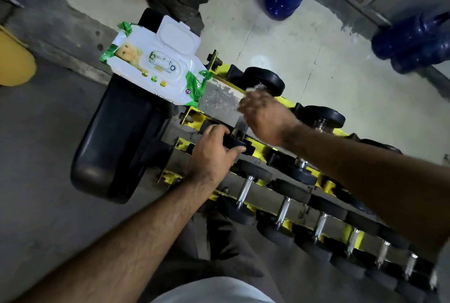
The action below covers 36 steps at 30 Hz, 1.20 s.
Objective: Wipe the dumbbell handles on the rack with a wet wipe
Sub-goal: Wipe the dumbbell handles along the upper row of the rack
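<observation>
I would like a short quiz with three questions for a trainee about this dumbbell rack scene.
1. True or false: the lid of the wet wipes pack is open.
2. Which hand grips a black dumbbell head? A) left hand B) right hand
3. Fill in: the rack frame is painted ____.

Key: 1 true; 2 A; 3 yellow. The right hand is blurred, with something pale at its fingertips, probably the wipe.

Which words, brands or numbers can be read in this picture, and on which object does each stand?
"Baby Wet Wipes": on the wet wipes pack.
"72": in a dark circle at the pack's lower corner.
Brand logo above it: too stylised to read.
Letters on the black bench below the pack: partly covered, unreadable.
</observation>
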Available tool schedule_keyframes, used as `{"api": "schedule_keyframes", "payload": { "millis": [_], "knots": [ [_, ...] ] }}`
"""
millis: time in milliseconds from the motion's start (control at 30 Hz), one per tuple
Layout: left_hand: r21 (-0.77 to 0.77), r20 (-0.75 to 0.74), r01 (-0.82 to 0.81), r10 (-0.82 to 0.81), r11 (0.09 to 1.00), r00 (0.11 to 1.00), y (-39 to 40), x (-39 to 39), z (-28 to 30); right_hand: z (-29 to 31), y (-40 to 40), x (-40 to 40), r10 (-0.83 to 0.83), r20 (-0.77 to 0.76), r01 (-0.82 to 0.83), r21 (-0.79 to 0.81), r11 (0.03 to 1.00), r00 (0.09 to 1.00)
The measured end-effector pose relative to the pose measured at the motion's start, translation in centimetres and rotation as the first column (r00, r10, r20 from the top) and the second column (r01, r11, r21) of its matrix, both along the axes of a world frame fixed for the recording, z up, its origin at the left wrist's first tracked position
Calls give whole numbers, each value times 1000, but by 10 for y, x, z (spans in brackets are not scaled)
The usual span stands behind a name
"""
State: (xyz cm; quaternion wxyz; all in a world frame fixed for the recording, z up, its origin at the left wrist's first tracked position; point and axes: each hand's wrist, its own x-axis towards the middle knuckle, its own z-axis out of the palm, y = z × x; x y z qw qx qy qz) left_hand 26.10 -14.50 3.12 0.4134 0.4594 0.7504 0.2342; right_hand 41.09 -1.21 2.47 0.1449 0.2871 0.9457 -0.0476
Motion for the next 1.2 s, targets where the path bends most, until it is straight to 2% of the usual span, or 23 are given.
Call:
{"api": "schedule_keyframes", "payload": {
  "millis": [100,167,267,333,400,433,533,567,700,733,833,867,967,1000,1033,1100,1133,1200],
  "knots": [
    [-2,-4,13,-13,1000,1000,1,0,1,-1,-23,-3,172,-8,-170,-197,966,985],
    [3,-4,13,-13,1000,1000,0,0,1,4,-7,0,134,-31,-137,-140,981,991],
    [10,9,6,-6,1000,1000,1,-1,-2,8,7,2,-59,-31,60,19,998,998],
    [13,10,12,-12,1000,1000,1,-2,-3,-1,-14,-1,19,12,-18,-45,999,1000],
    [14,13,16,-17,1000,1000,2,-2,-4,-3,-27,3,140,-20,-141,-167,976,990],
    [15,13,18,-18,1000,1000,2,-2,-5,-1,-22,8,127,-34,-131,-163,978,991],
    [20,23,13,-14,1000,1000,3,-1,-6,-2,2,16,-127,-56,128,1,992,990],
    [26,22,11,-12,1000,1000,3,-2,-8,-4,0,15,-164,-52,166,26,986,985],
    [55,18,16,-17,998,1000,4,-3,-13,-12,-22,14,82,-62,-88,-98,991,995],
    [57,16,18,-19,998,1000,4,-3,-14,-9,-15,17,66,-78,-72,-70,995,995],
    [62,27,15,-17,998,999,4,-6,-18,-7,-2,20,-156,-101,158,9,987,983],
    [66,44,12,-15,998,999,5,-8,-20,-8,-8,18,-124,-121,123,-10,992,985],
    [58,97,4,-10,998,995,7,-18,-29,-13,-28,19,143,-175,-169,-139,976,974],
    [50,113,6,-11,999,994,8,-20,-31,-14,-22,22,161,-178,-186,-134,973,971],
    [45,131,2,-8,999,991,8,-22,-34,-16,-13,24,120,-163,-137,-95,986,979],
    [44,165,-7,-1,999,986,9,-25,-39,-19,1,23,-74,-128,73,-13,997,989],
    [41,180,-12,5,999,984,9,-26,-40,-20,1,18,-112,-124,114,8,993,986],
    [14,222,-19,15,1000,975,10,-29,-40,-25,-12,8,7,-128,-12,-37,999,992]
  ]
}}
